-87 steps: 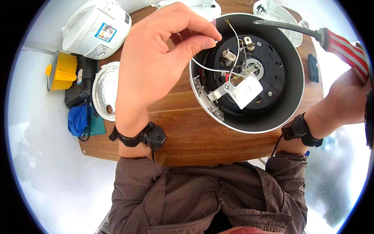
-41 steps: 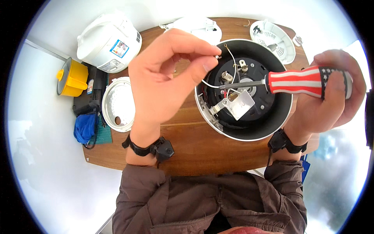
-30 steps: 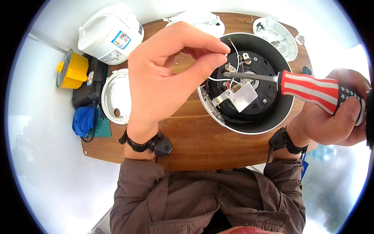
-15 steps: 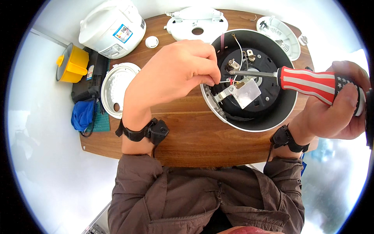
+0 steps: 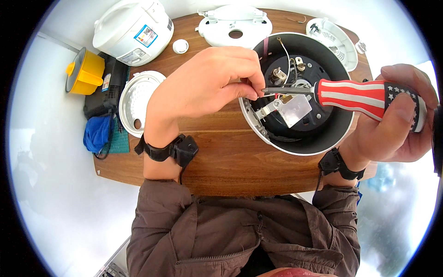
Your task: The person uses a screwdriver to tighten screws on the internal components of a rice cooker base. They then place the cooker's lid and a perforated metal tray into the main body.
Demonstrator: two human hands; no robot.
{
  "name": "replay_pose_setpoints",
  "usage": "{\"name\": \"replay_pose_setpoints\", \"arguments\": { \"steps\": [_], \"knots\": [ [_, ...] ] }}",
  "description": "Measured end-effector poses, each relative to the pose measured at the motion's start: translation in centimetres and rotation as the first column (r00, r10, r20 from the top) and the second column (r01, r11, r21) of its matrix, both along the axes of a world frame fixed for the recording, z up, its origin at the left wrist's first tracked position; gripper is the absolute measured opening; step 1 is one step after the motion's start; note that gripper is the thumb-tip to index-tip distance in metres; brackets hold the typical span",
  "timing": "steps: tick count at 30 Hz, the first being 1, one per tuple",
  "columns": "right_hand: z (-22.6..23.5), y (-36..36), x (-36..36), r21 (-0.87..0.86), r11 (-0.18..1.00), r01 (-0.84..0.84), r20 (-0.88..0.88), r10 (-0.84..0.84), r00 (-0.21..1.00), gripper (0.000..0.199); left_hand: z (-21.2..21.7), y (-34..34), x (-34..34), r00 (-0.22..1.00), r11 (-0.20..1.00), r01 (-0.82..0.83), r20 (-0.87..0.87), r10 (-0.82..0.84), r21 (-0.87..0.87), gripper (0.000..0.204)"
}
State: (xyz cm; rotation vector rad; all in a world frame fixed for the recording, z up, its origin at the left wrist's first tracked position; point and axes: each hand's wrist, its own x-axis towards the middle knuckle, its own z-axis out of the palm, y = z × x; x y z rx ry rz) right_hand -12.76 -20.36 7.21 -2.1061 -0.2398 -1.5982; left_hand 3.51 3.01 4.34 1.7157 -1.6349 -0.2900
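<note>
An opened rice cooker shell (image 5: pixel 323 143) lies on the wooden table (image 5: pixel 230 161), showing black insides, wires and a small silver metal bracket (image 5: pixel 290 108). My right hand (image 5: pixel 397 120) grips a screwdriver (image 5: pixel 364 94) with a red-and-white striped handle; its shaft points left across the shell. My left hand (image 5: pixel 207 83) pinches the shaft's tip at the shell's left rim, fingers closed around it. Both wrists wear black bands.
A whole white rice cooker (image 5: pixel 131 27) stands at the back left, a white lid part (image 5: pixel 235 23) behind the shell, and a round white plate (image 5: pixel 136 101) beside my left wrist. A yellow container (image 5: pixel 83 71), a black tool and blue cloth (image 5: pixel 97 131) sit at the left edge.
My left hand dropped from holding a thin white wire up high to the screwdriver tip at the shell. My right hand brought the screwdriver in from the far right.
</note>
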Motion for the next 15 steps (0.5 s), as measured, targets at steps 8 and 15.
{"name": "replay_pose_setpoints", "arguments": {
  "steps": [8,15],
  "knots": [
    [-0.03,0.16,0.19,-0.012,1.000,-0.019,-0.031,0.018,0.999,0.035,0.17,0.04,-0.13,0.999,0.998,-0.028,-0.024,0.029,0.056,0.017],
    [-0.14,0.19,0.52,-0.037,0.999,-0.040,-0.089,0.036,0.995,0.037,-0.31,0.21,0.27,0.999,0.998,0.029,-0.019,-0.028,0.061,0.018]
  ]
}}
